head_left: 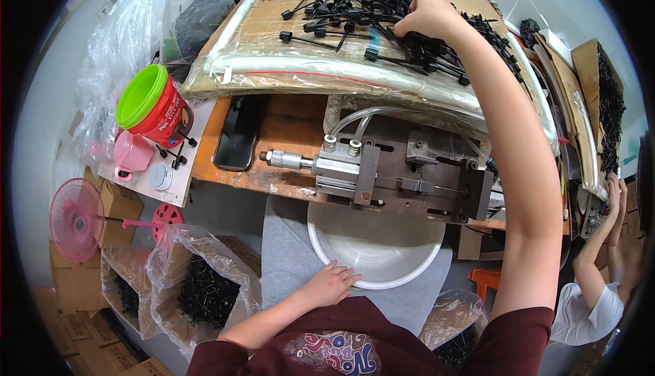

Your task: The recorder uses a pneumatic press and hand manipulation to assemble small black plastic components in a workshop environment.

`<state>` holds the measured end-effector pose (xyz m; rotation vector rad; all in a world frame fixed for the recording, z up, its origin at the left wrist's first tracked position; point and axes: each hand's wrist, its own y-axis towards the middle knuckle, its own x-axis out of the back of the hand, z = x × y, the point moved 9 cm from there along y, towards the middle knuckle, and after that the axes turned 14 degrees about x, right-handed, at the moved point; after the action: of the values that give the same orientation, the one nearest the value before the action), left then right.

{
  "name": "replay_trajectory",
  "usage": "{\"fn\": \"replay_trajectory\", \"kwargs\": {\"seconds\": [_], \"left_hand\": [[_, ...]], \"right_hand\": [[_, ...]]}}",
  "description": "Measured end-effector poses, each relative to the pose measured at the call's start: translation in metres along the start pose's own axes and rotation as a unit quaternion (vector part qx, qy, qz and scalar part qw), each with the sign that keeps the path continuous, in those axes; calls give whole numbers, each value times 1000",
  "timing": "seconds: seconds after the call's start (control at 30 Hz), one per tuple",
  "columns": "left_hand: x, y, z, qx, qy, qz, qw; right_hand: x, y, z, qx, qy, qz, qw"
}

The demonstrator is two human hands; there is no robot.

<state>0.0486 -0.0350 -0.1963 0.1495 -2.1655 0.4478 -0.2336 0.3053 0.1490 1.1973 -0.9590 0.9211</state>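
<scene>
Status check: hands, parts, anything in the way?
Right hand among black plastic parts, heaped on cardboard. Left hand at rim of white basket. Nothing seen blocking either.

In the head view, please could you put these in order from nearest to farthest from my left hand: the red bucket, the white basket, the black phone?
From your left hand:
1. White basket: on the lap, its rim by the fingertips.
2. Black phone: ahead, on the wooden bench.
3. Red bucket: farther left, beyond the phone.

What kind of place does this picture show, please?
Probably a small assembly workshop, judging by the metal fixture with clear tubes, the pile of thin black parts and an open plastic bag of black pieces.
</scene>
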Motion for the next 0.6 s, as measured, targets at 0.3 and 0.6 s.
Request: {"fn": "replay_trajectory", "kwargs": {"seconds": [0.3,0.6], "left_hand": [[3,3,10,43,26,-8,999],[18,-11,11,22,-16,-71,997]], "right_hand": [[9,-25,5,57,78,74,993],[58,-47,-47,-22,397,-106,912]]}}
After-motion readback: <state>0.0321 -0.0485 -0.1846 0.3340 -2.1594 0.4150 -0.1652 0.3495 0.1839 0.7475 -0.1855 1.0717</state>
